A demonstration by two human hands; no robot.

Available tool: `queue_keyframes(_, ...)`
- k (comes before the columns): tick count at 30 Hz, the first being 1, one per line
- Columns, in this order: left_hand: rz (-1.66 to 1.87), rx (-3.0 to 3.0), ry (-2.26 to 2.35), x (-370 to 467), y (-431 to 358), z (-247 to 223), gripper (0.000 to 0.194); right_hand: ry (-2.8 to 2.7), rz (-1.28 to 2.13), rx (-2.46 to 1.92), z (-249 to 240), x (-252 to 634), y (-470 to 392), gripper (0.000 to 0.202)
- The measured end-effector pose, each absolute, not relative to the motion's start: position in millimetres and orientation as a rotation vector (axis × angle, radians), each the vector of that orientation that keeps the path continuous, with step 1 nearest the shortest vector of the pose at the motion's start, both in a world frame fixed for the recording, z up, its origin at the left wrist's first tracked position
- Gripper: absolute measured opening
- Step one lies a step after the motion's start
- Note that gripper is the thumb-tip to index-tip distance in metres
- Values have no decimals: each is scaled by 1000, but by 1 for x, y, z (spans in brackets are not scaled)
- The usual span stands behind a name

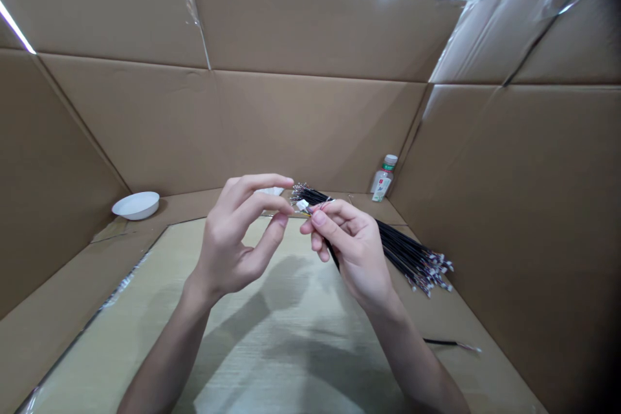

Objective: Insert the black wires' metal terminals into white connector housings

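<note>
Cardboard walls (320,129), cable (332,254) — partly hidden by right hand (356,242)

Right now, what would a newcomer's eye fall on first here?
Probably the right hand, near the centre, pinching a black cable close to its white connector, with the left hand open beside it. Then the large bundle of black cables lying behind the right hand and extending rightward.

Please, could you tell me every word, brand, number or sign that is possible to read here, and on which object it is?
No text can be read.
Bottle: its label has small red and green marks, too blurred to read.
White plug, bowl, cardboard walls: no writing visible.
</note>
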State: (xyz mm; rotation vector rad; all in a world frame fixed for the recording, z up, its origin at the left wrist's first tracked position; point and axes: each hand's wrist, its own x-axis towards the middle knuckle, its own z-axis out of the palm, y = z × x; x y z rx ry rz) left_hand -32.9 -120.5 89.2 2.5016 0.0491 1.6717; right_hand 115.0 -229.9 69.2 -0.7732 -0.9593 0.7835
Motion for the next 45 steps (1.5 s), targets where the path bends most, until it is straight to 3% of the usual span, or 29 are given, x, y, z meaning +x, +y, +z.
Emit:
queue_keyframes(26, 1661, 2497, 16, -40, -124, 93, 25, -1043, 644, -912, 73, 108, -231, 11)
queue_keyframes(37, 1640, 2604, -3, -42, -119, 95, 14, -1181, 351, -1055, 66, 101, -232, 7)
queue_keyframes(45, 1409, 2686, 101, -46, -112, 96, 7, -1297, 262, -1115, 61, 100, -231, 7)
